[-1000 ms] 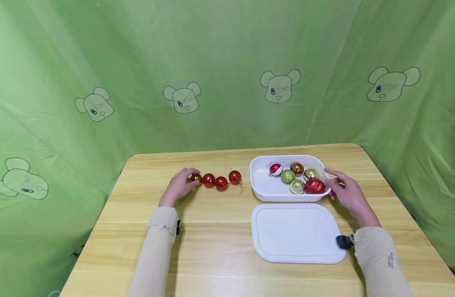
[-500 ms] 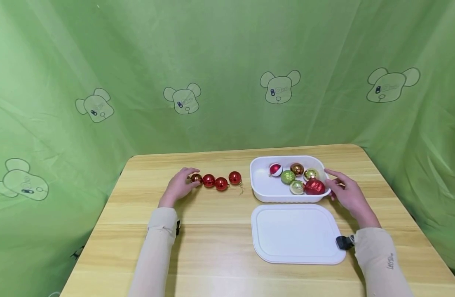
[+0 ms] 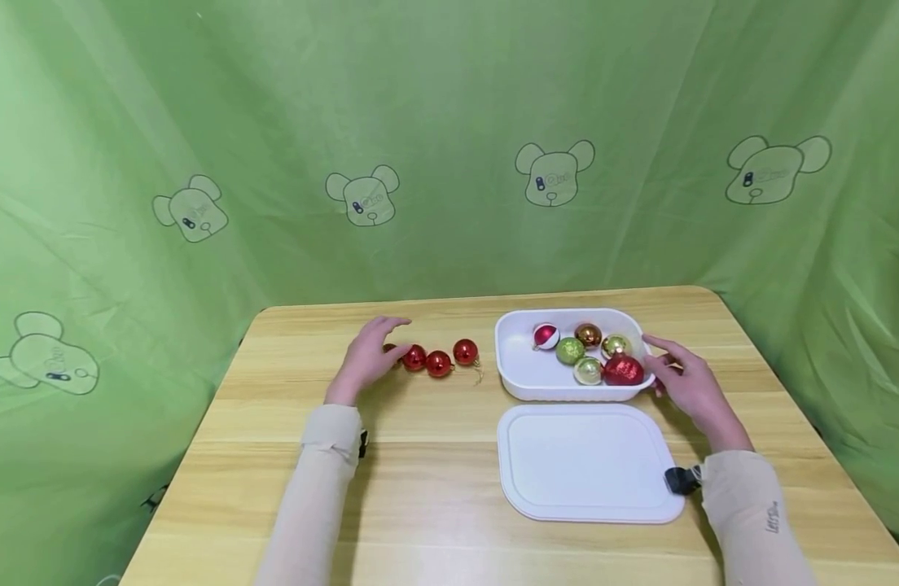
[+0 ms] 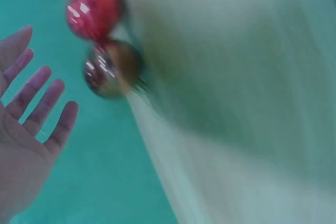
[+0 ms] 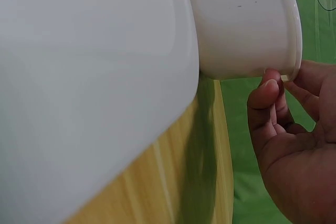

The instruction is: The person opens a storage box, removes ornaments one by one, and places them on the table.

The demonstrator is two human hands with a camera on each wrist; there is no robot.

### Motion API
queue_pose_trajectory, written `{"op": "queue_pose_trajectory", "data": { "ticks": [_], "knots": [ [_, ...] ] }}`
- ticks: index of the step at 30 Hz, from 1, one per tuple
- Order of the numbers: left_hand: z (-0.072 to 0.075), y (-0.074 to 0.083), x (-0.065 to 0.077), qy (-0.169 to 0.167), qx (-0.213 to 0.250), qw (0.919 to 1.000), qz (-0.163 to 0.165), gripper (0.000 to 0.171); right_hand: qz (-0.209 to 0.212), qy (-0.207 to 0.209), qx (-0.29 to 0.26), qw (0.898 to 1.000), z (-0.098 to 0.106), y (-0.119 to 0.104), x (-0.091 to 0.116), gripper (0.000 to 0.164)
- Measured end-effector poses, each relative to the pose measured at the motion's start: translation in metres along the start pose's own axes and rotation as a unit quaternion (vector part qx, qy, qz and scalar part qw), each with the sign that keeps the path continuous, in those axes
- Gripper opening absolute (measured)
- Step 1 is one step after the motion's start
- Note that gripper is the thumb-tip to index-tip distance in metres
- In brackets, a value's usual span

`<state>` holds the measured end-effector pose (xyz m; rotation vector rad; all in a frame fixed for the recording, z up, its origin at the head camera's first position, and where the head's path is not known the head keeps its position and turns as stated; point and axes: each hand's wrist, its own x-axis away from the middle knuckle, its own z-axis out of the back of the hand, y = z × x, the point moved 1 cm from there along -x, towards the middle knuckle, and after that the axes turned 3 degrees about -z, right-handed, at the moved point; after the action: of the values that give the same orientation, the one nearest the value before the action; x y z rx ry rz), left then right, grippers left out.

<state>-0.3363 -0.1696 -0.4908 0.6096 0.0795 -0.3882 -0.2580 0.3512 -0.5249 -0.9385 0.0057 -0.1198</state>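
Observation:
My left hand (image 3: pixel 370 355), fingers spread and relaxed, is over the left end of a row of shiny Christmas baubles. In the left wrist view the fingers are apart from the brown-gold bauble (image 4: pixel 113 69), which the hand mostly hides in the head view. Beside it lie three red baubles: one next to it (image 3: pixel 414 357), a middle red bauble (image 3: pixel 439 364) and a right-hand red bauble (image 3: pixel 465 352) with a gold string. My right hand (image 3: pixel 687 382) holds the right end of a white plastic box (image 3: pixel 519 376), its curled fingers at the rim.
Inside the box are several baubles, including a large glittery red bauble (image 3: pixel 623 369), a green bauble (image 3: pixel 570 351) and a red-and-white bauble (image 3: pixel 546 336). The white lid (image 3: pixel 589 464) lies flat in front of the box on the wooden table (image 3: pixel 420 488). A green curtain (image 3: pixel 449 244) hangs behind.
My left hand has come off the brown-gold bauble, opened, and shifted slightly right and toward the table's back. The right hand and the box stay in place.

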Motion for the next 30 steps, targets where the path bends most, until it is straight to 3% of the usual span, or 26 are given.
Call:
{"op": "queue_pose_trajectory", "data": {
  "ticks": [11,22,30],
  "knots": [
    [-0.026,0.068,-0.026,-0.010,0.016,0.9972,-0.072,0.052,0.003,0.003,-0.002,1.000,0.000,0.001,-0.001,0.057],
    [-0.081,0.133,-0.038,-0.055,0.000,0.9910,-0.122,0.052,0.002,0.002,-0.005,1.000,-0.001,0.003,0.001,0.058],
    [-0.124,0.170,-0.045,-0.089,-0.015,0.9795,-0.180,0.058,-0.005,-0.004,-0.011,1.000,-0.001,0.004,-0.001,0.059]
  ]
}}
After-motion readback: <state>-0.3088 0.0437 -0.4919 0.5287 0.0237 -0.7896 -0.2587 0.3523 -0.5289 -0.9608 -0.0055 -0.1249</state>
